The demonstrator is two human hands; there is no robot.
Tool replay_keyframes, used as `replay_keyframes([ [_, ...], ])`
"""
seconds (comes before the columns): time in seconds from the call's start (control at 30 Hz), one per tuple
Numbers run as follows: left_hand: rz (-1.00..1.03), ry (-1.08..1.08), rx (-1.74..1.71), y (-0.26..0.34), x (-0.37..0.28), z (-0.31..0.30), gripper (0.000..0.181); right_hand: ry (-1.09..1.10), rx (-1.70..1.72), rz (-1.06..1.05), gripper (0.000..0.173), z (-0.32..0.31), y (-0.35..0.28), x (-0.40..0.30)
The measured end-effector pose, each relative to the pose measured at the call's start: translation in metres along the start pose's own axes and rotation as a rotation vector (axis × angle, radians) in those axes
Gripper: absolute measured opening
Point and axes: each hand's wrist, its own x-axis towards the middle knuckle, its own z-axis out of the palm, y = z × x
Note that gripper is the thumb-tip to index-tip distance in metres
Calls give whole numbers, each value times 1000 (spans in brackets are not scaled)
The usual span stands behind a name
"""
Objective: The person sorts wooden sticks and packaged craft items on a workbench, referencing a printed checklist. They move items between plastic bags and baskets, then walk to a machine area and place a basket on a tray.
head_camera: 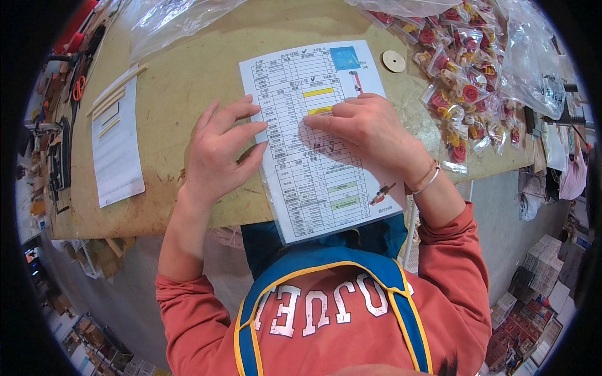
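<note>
A laminated printed sheet (pixel 310 207) with tables, small pictures and highlighted rows lies before me, its near end reaching past the table edge. My left hand (pixel 230 145) is at the sheet's left edge, fingers apart, holding nothing; whether the fingertips touch it I cannot tell. My right hand (pixel 362 122) rests over the sheet's right half, index finger on a middle row near a yellow mark, the other fingers curled. Whether anything is inside that hand is hidden. Beyond the sheet's upper right corner lies a round wooden disc (pixel 393 61) with a small centre hole.
Many small plastic bags (pixel 470 94) of red and yellow parts lie at the right of the table (pixel 188 42). Thin wooden sticks (pixel 109 104) rest on another sheet (pixel 122 174) at left. Red-handled scissors (pixel 79 88) lie near the left edge. Clear plastic film (pixel 164 23) covers the far side.
</note>
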Motion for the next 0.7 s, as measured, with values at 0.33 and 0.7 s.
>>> replay_keyframes([
  [0.33,-12,13,17,1,1,0,27,-21,-1,-19,43,-2,-1,-1],
  [0.7,-51,32,38,-2,3,2,27,-40,-118,5,35,-2,-3,0],
])
